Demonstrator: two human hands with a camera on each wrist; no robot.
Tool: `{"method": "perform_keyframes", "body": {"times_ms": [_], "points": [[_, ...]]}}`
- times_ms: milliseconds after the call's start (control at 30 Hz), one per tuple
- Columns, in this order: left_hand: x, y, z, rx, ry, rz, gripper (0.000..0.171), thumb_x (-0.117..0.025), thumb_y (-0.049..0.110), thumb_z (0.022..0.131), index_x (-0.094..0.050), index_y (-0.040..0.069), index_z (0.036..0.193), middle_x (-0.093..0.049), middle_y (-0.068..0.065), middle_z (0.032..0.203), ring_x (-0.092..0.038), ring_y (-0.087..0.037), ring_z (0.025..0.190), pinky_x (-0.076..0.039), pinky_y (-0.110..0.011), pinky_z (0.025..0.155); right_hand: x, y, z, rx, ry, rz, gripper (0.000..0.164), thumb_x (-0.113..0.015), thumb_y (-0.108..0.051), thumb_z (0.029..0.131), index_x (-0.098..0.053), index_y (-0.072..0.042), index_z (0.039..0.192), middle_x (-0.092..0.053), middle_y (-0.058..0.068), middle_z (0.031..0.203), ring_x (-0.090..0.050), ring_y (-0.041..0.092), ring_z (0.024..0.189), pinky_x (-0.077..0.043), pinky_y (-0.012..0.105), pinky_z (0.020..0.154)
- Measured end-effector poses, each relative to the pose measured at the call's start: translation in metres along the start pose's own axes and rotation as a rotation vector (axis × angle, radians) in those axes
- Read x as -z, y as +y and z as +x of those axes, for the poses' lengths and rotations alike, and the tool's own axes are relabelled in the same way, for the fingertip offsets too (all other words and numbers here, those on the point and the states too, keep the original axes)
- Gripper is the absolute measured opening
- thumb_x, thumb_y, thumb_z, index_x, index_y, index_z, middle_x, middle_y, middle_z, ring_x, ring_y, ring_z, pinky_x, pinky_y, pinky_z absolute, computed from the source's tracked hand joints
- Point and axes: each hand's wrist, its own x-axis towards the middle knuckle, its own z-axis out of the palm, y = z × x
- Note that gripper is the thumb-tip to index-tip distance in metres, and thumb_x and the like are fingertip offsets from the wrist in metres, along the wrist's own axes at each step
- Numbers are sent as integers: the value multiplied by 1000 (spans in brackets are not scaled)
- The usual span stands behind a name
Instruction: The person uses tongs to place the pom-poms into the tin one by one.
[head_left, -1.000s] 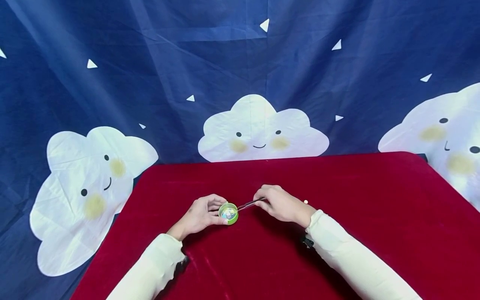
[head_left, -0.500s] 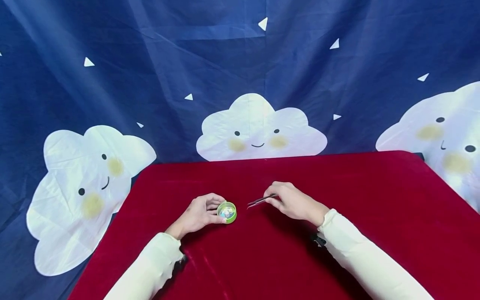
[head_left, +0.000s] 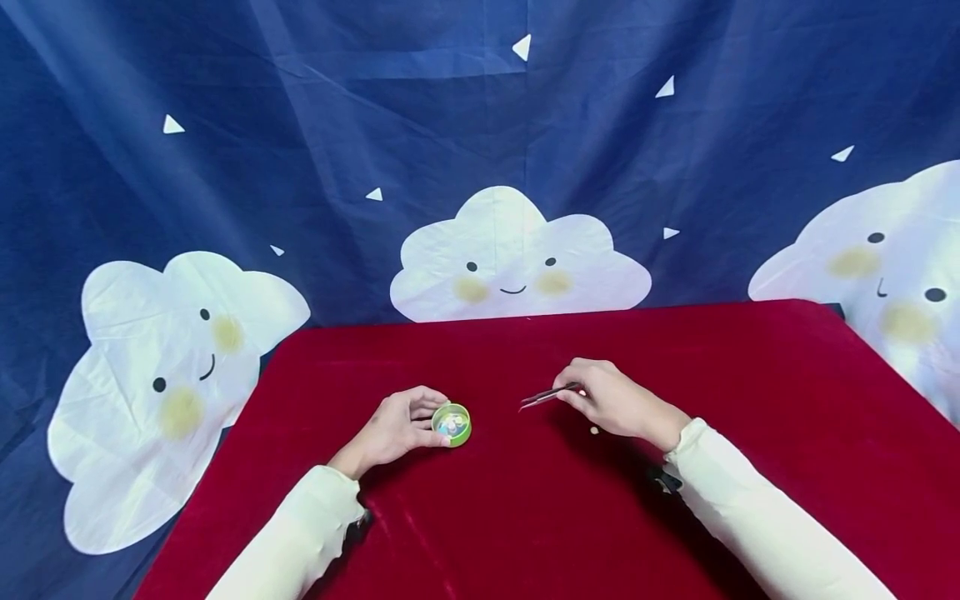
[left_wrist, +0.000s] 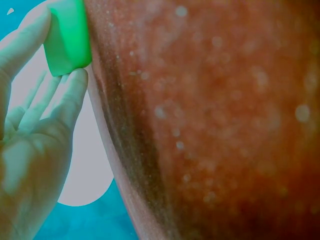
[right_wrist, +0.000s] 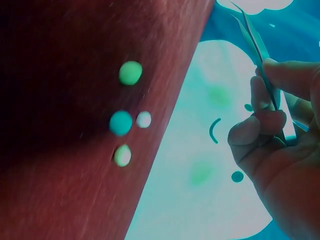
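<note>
My left hand [head_left: 397,429] holds a small round green tub [head_left: 452,425] by its side, thumb at the near side and fingers at the far side. Small coloured pieces lie inside it, too small to tell apart. The left wrist view shows the tub's green wall [left_wrist: 70,37] between thumb and fingertips. To the right, my right hand [head_left: 618,400] pinches metal tweezers [head_left: 546,397], whose tips point left toward the tub. In the right wrist view the tips stand slightly apart, with nothing seen between them. A pale bead [head_left: 595,430] lies just below that hand.
Several small balls rest on the red cloth [head_left: 487,525] in the right wrist view: a green ball [right_wrist: 130,73], a blue ball [right_wrist: 121,123], a white ball [right_wrist: 143,119] and a pale green ball [right_wrist: 122,155]. A blue curtain [head_left: 337,108] hangs behind the table.
My right hand has drawn the tweezers from the tub's rim away to the right. The left hand still holds the tub in nearly the same place.
</note>
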Motion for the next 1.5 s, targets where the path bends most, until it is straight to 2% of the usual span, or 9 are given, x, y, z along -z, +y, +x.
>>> {"method": "perform_keyframes", "body": {"times_ms": [33,400,733,1067,1500], "points": [[0,0,0,2,1,1,51,-87,0,74,-63,-3,119,-69,-15,115,-66,-30,109,-58,-31,89,1,2,-2,8,10,-21,9,-72,-3,90,-72,-8,97,-63,-4,89,-57,10,78,-54,28,72],[2,0,-2,3,3,2,50,-87,0,74,-63,-2,118,-69,-14,115,-66,-30,109,-58,-29,89,13,21,-26,-18,45,-47,13,-74,1,87,-72,-7,97,-64,-5,90,-57,10,78,-55,31,71],[1,-2,-3,2,3,-16,50,-87,-1,74,-63,-4,118,-69,-16,114,-66,-31,109,-58,-29,88,20,39,-40,-65,85,-70,13,-76,1,85,-72,-6,96,-66,-4,90,-64,15,82,-59,39,75],[1,-2,-2,0,-3,-23,50,-85,-2,75,-62,-5,119,-68,-18,116,-65,-33,110,-58,-30,89,20,54,-44,-125,97,-102,15,-76,3,84,-71,-1,97,-67,4,90,-66,22,82,-59,46,78],[0,0,-1,-13,-6,-17,50,-86,-2,75,-62,-6,119,-68,-19,115,-66,-33,109,-58,-30,89,18,64,-44,-108,112,-127,15,-77,4,82,-71,0,95,-67,5,87,-65,22,79,-59,46,75]]}}
